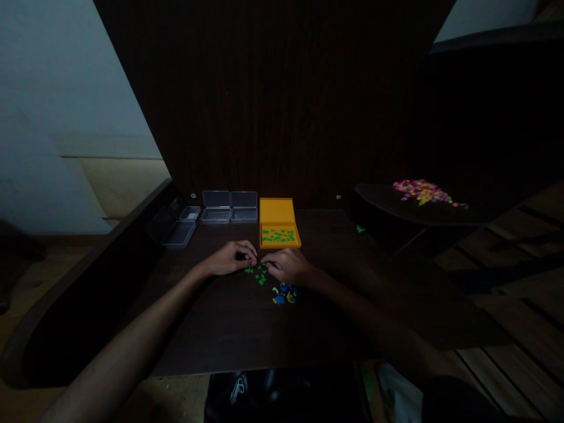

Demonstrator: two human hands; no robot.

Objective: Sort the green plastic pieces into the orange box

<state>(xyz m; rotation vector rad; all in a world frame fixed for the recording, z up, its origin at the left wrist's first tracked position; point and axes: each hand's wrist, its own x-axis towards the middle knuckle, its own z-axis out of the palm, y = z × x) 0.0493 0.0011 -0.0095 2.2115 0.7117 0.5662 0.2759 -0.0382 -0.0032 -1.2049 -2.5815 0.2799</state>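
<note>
My left hand (231, 257) and my right hand (288, 265) rest close together on a dark wooden table (220, 329), fingers curled, beside a small heap of green pieces (259, 274). Both hands' fingertips touch or pinch at this heap; what each holds is too small and dark to name. Just behind the hands stands an open yellow box (278, 226) with several green pieces lying in its tray. A small cluster of blue and yellow pieces (282, 295) lies on the table under my right wrist.
Two clear plastic boxes (229, 207) stand open at the table's back, with another open clear box (176, 226) at the left. A dark round surface at the right bears a pile of pink and yellow pieces (422, 191). One green piece (360, 228) lies apart.
</note>
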